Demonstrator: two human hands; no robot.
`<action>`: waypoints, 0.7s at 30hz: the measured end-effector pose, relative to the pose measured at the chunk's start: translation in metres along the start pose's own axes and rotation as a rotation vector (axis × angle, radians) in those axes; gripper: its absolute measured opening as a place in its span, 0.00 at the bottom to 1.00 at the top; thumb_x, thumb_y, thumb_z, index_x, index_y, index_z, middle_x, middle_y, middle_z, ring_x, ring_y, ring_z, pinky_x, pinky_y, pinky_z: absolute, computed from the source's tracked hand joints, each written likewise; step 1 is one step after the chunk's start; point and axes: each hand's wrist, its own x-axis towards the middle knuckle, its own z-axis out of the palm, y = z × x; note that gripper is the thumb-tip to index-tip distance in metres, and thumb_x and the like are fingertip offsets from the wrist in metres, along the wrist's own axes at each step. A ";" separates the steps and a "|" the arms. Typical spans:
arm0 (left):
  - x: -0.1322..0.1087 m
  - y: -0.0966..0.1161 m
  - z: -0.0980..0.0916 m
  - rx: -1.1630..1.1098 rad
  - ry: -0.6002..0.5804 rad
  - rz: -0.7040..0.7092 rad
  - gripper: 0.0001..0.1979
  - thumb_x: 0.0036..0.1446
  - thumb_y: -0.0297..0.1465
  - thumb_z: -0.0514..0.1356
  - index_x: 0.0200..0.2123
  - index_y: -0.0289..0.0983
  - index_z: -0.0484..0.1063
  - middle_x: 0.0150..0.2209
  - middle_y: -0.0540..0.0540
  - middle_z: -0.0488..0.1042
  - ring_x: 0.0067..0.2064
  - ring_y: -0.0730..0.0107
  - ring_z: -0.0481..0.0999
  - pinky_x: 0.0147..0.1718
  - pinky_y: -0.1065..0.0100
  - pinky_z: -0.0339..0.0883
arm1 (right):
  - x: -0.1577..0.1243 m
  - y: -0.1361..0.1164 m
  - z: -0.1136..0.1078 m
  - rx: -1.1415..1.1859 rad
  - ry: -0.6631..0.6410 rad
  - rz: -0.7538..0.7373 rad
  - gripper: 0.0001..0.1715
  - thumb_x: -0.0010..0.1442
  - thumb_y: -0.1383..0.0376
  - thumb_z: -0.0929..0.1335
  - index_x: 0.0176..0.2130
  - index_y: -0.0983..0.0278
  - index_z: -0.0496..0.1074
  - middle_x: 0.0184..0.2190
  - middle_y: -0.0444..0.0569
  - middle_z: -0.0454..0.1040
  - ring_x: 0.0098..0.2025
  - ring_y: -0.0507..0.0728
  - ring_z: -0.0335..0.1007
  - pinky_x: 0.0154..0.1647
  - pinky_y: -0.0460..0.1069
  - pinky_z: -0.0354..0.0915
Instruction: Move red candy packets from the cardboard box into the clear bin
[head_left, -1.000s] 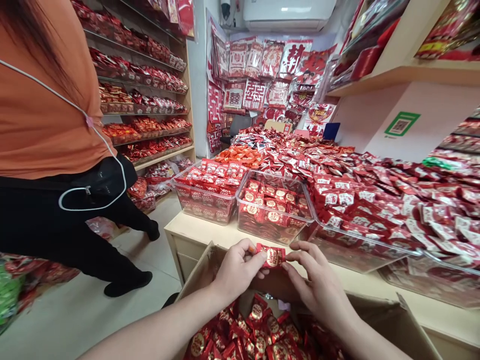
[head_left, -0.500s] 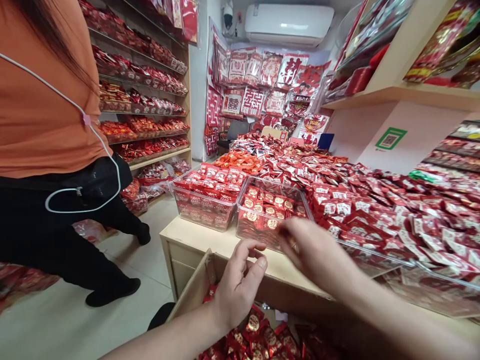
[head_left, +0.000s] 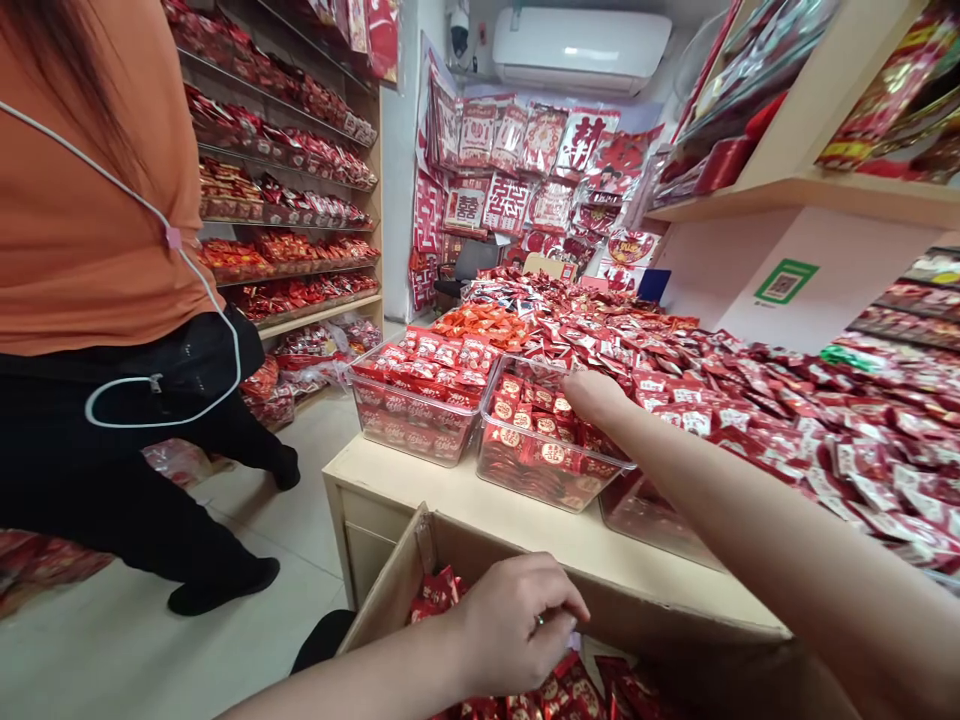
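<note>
My left hand is over an open cardboard box, its fingers curled in towards the thumb. What the fingers hold, if anything, does not show. Below it in the box lie red-wrapped candies with gold print. Reaching forward, my right hand is at the back right of a clear plastic bin. Rows of red packets with round gold emblems fill that bin. The right fingers are out of sight behind the back of the hand.
A second clear bin of red packets stands left on the pale counter. Heaps of red packets cover the counter behind and right. A person in an orange top stands at left, near stocked shelves. A cabinet overhangs at right.
My right hand has moved forward to the back of the middle bin. My left hand has come down and right over the box, with its fingers more curled.
</note>
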 end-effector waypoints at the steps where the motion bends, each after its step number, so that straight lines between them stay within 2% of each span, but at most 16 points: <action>1: 0.000 -0.001 0.000 0.020 -0.023 0.010 0.10 0.47 0.22 0.51 0.32 0.34 0.70 0.29 0.46 0.70 0.32 0.73 0.68 0.34 0.73 0.62 | 0.002 0.000 0.004 0.000 -0.026 0.002 0.15 0.57 0.62 0.61 0.41 0.69 0.65 0.40 0.50 0.68 0.39 0.54 0.65 0.39 0.53 0.64; 5: 0.000 -0.005 0.001 0.084 -0.133 0.020 0.12 0.48 0.22 0.51 0.34 0.36 0.71 0.30 0.47 0.72 0.33 0.73 0.70 0.36 0.75 0.62 | 0.009 0.004 0.013 0.006 -0.109 -0.014 0.15 0.57 0.63 0.61 0.42 0.69 0.65 0.41 0.51 0.67 0.40 0.54 0.65 0.40 0.54 0.63; 9: -0.001 -0.010 0.004 0.147 -0.227 0.041 0.13 0.48 0.24 0.52 0.35 0.38 0.72 0.32 0.48 0.73 0.34 0.73 0.71 0.35 0.76 0.62 | 0.011 0.005 0.013 0.015 -0.153 -0.043 0.15 0.57 0.63 0.61 0.43 0.68 0.64 0.42 0.51 0.66 0.41 0.54 0.65 0.40 0.54 0.63; 12: -0.002 -0.013 0.004 0.189 -0.295 0.029 0.12 0.49 0.26 0.52 0.35 0.39 0.72 0.32 0.48 0.73 0.33 0.73 0.71 0.34 0.76 0.63 | 0.009 0.008 0.006 0.025 -0.149 -0.066 0.14 0.57 0.63 0.61 0.42 0.67 0.65 0.41 0.50 0.67 0.40 0.53 0.65 0.40 0.53 0.63; 15: -0.004 -0.014 0.001 0.226 -0.386 -0.028 0.12 0.49 0.28 0.52 0.36 0.41 0.71 0.32 0.49 0.73 0.34 0.71 0.72 0.34 0.75 0.63 | 0.004 0.015 -0.011 0.044 -0.088 -0.062 0.12 0.57 0.64 0.61 0.39 0.68 0.67 0.38 0.50 0.69 0.38 0.53 0.66 0.39 0.52 0.63; 17: -0.005 -0.015 -0.002 0.277 -0.473 -0.081 0.12 0.49 0.30 0.53 0.36 0.41 0.71 0.33 0.48 0.74 0.35 0.68 0.72 0.35 0.72 0.63 | -0.009 0.020 -0.028 0.064 -0.011 -0.053 0.11 0.57 0.68 0.60 0.36 0.70 0.68 0.35 0.55 0.70 0.38 0.56 0.67 0.38 0.52 0.62; 19: -0.008 -0.018 -0.003 0.357 -0.594 -0.169 0.12 0.48 0.33 0.53 0.36 0.41 0.72 0.33 0.46 0.74 0.35 0.63 0.72 0.33 0.68 0.64 | -0.037 0.021 -0.045 0.093 0.081 -0.060 0.13 0.56 0.70 0.58 0.36 0.71 0.69 0.34 0.57 0.71 0.38 0.58 0.67 0.37 0.52 0.60; 21: -0.012 -0.024 0.000 0.466 -0.721 -0.292 0.14 0.45 0.37 0.55 0.36 0.39 0.72 0.34 0.42 0.74 0.35 0.58 0.72 0.29 0.65 0.64 | -0.078 0.013 -0.053 0.176 0.153 -0.117 0.15 0.56 0.68 0.56 0.35 0.66 0.69 0.32 0.52 0.72 0.35 0.56 0.67 0.35 0.50 0.60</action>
